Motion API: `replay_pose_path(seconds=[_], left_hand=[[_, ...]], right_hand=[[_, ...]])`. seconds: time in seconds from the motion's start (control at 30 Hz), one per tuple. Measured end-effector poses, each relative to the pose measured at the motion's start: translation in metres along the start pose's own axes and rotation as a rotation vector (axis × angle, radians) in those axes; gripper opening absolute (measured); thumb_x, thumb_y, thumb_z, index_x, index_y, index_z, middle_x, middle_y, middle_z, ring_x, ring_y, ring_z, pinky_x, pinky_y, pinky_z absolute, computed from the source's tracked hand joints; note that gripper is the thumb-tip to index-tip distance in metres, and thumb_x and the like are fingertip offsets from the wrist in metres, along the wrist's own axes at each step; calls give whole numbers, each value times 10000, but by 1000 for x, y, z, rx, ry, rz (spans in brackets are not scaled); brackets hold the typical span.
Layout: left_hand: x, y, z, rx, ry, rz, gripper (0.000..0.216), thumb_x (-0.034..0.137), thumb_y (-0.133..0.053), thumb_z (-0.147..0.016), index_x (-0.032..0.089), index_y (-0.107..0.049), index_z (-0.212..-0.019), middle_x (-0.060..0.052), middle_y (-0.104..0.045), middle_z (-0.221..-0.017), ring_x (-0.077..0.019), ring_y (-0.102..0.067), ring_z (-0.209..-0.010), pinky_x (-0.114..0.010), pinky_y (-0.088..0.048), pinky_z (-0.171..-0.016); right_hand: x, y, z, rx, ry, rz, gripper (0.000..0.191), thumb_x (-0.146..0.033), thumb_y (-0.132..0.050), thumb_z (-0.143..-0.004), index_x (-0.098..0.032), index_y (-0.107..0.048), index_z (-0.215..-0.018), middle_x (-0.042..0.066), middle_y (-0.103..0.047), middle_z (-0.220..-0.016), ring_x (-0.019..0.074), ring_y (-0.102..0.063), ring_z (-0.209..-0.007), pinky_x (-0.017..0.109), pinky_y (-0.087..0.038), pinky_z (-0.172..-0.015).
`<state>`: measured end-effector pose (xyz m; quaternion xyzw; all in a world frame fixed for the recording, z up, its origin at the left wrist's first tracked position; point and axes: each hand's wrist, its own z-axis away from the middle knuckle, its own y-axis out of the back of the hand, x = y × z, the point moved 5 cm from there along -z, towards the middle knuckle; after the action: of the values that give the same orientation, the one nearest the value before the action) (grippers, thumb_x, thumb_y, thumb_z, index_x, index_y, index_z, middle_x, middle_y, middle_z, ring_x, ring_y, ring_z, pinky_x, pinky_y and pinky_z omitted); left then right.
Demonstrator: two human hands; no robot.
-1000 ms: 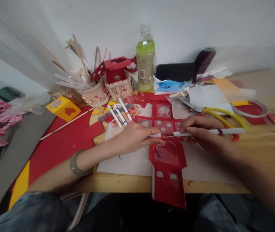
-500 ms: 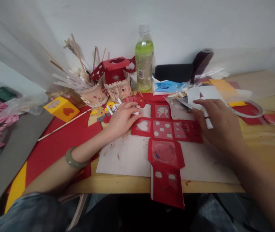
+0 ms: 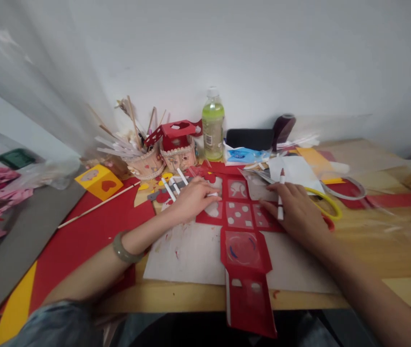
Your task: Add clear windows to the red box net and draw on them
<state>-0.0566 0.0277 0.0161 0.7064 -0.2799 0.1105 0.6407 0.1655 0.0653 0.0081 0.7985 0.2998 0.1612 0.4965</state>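
My right hand (image 3: 297, 209) is closed around a white marker (image 3: 281, 205) with a brownish-red tip pointing away from me. It hovers over the right arm of a red cross-shaped paper cutout (image 3: 259, 279) with clear film windows. On the film there is a drawn circle with blue marks. My left hand (image 3: 196, 198) rests at the cutout's left side. Its fingers close on a short white piece, apparently a marker's end, mostly hidden. Several white markers (image 3: 168, 190) lie just beyond that hand. Scissors with yellow handles (image 3: 330, 206) are partly under my right hand.
Beneath the cutout is a white board (image 3: 187, 260). Behind stand a green drink bottle (image 3: 213, 130), decorated cups (image 3: 179, 158), a tissue pack (image 3: 245, 155) and a dark phone-like slab (image 3: 250, 139). A yellow paper box (image 3: 99, 182) and red sheets (image 3: 82, 241) are at left.
My right hand has moved left over the cutout, and its marker now stands more upright. The scissors' yellow handles have come into view. My view has tilted up; my left hand stays by the cutout.
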Motion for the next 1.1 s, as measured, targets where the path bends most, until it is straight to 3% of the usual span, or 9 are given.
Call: replay_pose_path(seconds=[0.13, 0.3, 0.47, 0.63, 0.77, 0.9, 1.0, 1.1], left_hand=[[9, -6, -9, 7, 151, 36, 290, 314, -573, -832, 181, -652, -586, -7, -607, -594, -172, -550, -649, -257, -372, -640], [5, -11, -17, 59, 297, 141, 338, 339, -593, -778, 173, -574, -483, 33, -438, -441, -136, -449, -491, -234, -282, -519], [2, -6, -8, 162, 305, 298, 285, 328, -605, -735, 167, -570, -501, 44, -439, -458, -122, -442, -483, -217, -295, -485], [1, 18, 2, 306, 263, 445, 252, 370, -568, -756, 153, -602, -634, 28, -519, -569, -112, -460, -514, -206, -346, -490], [-5, 37, -9, 405, 235, 490, 256, 387, -579, -753, 139, -633, -725, 17, -555, -606, -112, -479, -524, -204, -370, -501], [-13, 43, -32, 497, 219, 469, 208, 328, -596, -753, 129, -655, -734, 12, -584, -616, -114, -506, -555, -202, -381, -539], [-22, 37, -48, 537, 221, 448, 197, 301, -595, -769, 123, -680, -766, 7, -606, -603, -127, -535, -555, -208, -395, -544], [-31, 32, -59, 588, 229, 420, 191, 260, -578, -792, 115, -698, -823, -17, -655, -665, -148, -583, -614, -228, -433, -600]], right_hand=[[-11, -3, 5, -14, 37, 26, 341, -410, -425, -911, -126, -588, -1006, 156, -618, -913, 312, -554, -868, 416, -428, -744], [-20, -6, 9, -15, 65, -2, 311, -359, -385, -937, -129, -589, -987, 152, -620, -906, 311, -561, -866, 432, -417, -739], [-23, 1, 9, 41, 51, -128, 262, -378, -497, -891, -152, -570, -1001, 134, -619, -921, 301, -583, -864, 433, -452, -749], [-10, 26, 6, 245, -90, -326, 235, -346, -452, -914, -188, -516, -1074, 107, -615, -953, 253, -611, -856, 388, -495, -726], [6, 45, 6, 418, -188, -477, 315, -347, -311, -959, -205, -486, -1179, 97, -614, -978, 243, -619, -904, 416, -499, -774], [13, 55, 7, 456, -242, -729, 384, -381, -288, -960, -251, -492, -1259, 103, -589, -1093, 247, -604, -982, 468, -459, -882], [9, 60, 7, 393, -255, -715, 279, -374, -408, -925, -282, -575, -1128, 65, -621, -1022, 249, -608, -952, 452, -459, -865], [-1, 63, 8, 306, -200, -656, 123, -331, -533, -866, -256, -609, -806, 19, -641, -785, 226, -632, -761, 367, -500, -688]])
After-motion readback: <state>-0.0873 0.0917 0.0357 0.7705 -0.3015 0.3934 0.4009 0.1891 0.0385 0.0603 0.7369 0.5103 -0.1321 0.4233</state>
